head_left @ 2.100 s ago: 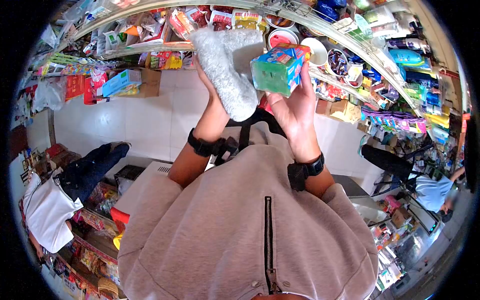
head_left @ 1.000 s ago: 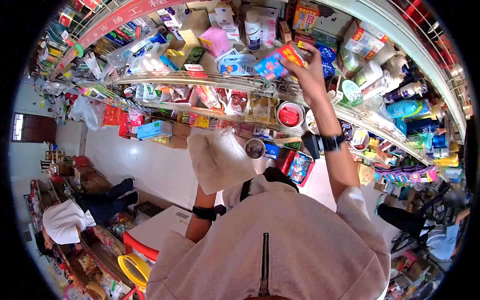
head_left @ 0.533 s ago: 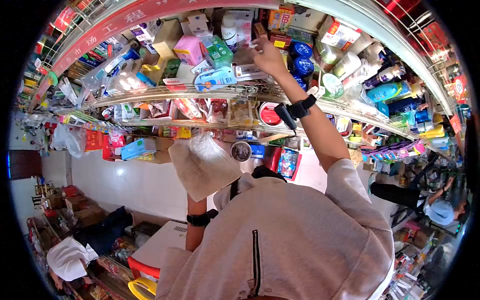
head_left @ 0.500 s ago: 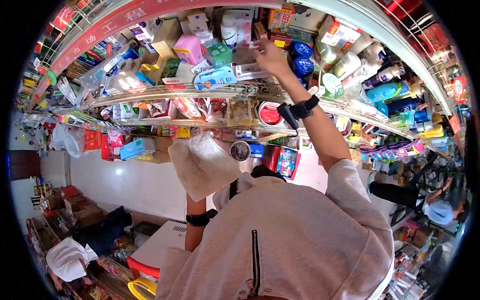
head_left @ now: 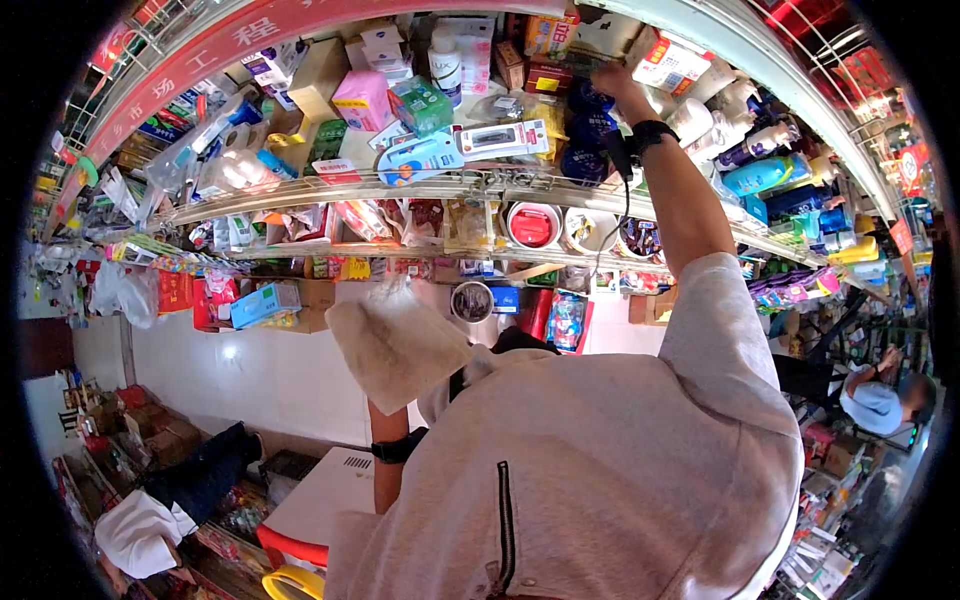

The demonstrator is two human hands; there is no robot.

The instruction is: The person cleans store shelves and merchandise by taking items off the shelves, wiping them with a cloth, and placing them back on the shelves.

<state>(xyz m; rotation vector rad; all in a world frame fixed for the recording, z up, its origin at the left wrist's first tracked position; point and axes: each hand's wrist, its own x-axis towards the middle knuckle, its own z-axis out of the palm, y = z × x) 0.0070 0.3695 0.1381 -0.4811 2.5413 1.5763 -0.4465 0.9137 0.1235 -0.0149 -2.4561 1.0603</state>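
My right hand (head_left: 622,88) reaches over the upper shelf (head_left: 400,192). It is at the blue-lidded jars (head_left: 592,130), close to a white-and-orange box (head_left: 676,62); its fingers are dark and blurred, so their grip cannot be made out. A beige cloth (head_left: 395,345) hangs over my left hand, hiding the fingers, and appears gripped from beneath. Left of the jars lie a white blister pack (head_left: 503,139) and a blue-and-white pack (head_left: 420,157). Behind them stand a green box (head_left: 421,106), a pink box (head_left: 364,100) and a white bottle (head_left: 445,68).
Lower shelves hold a tub with a red item (head_left: 533,226) and several other packets. A round container (head_left: 472,301) and a blue box (head_left: 265,304) are below. A white table (head_left: 320,490) is lower left. One person (head_left: 150,530) is lower left, another (head_left: 872,398) at right.
My right hand has moved right, from beside the white blister pack to the blue-lidded jars. The blister pack now shows fully. My left hand's cloth stays nearly in place; the view has shifted slightly.
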